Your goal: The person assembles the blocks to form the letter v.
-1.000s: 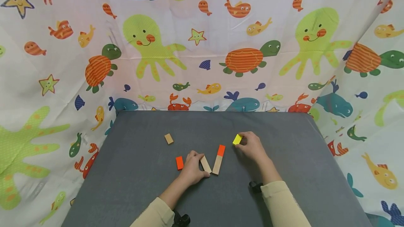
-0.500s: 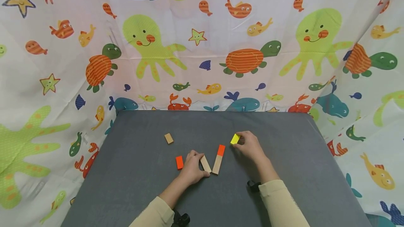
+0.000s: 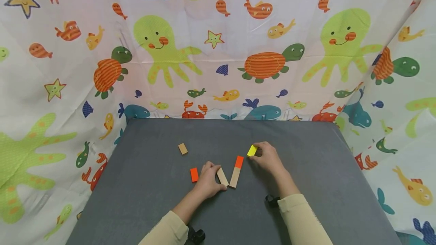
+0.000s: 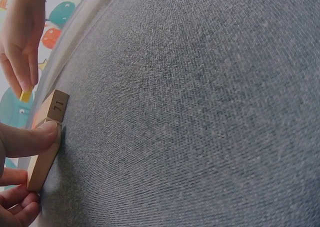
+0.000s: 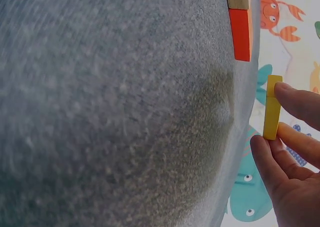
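From the head camera, the left hand (image 3: 207,182) grips a plain wooden block (image 3: 222,176) lying near the middle of the grey table (image 3: 306,184), an orange block (image 3: 194,174) just beside it. The right hand (image 3: 269,158) pinches a yellow block (image 3: 252,150) beside the orange-tipped long block (image 3: 236,171).

At the left wrist, the thumb (image 4: 30,139) presses the wooden block (image 4: 47,137).

At the right wrist, fingertips (image 5: 295,99) hold the yellow block (image 5: 272,107) on edge.

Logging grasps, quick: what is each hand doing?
Left hand: holds the plain wooden block.
Right hand: pinches the yellow block.
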A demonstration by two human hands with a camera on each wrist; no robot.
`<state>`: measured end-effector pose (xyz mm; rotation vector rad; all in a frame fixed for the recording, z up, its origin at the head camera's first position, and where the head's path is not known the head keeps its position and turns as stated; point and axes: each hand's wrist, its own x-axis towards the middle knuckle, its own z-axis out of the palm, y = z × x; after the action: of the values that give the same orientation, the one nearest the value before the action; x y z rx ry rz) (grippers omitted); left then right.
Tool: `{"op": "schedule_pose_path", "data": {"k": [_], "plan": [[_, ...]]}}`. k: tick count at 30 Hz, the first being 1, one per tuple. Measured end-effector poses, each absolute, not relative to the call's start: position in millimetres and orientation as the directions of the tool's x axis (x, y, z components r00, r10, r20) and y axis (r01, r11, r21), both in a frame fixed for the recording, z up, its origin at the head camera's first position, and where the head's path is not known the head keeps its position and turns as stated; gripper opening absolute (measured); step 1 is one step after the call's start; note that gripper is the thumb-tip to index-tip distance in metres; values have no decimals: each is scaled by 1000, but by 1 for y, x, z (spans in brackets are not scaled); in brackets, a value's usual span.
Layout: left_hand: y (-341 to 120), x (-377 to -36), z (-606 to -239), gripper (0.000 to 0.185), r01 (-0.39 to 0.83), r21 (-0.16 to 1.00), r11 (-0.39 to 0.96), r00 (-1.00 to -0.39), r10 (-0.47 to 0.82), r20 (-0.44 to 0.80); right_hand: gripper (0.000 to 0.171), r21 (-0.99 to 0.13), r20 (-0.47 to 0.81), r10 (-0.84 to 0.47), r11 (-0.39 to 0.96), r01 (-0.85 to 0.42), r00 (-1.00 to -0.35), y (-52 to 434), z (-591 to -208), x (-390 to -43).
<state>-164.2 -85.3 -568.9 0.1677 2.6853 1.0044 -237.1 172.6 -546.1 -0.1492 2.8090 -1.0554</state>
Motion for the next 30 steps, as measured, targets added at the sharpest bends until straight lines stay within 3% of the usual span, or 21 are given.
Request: {"op": "schedule_pose_path", "data": {"k": [30], "plan": [[-83, -167, -565, 82, 41, 592, 805, -957, 202, -209, 56, -676, -106, -131, 736, -25, -986, 163, -555, -244]]}}
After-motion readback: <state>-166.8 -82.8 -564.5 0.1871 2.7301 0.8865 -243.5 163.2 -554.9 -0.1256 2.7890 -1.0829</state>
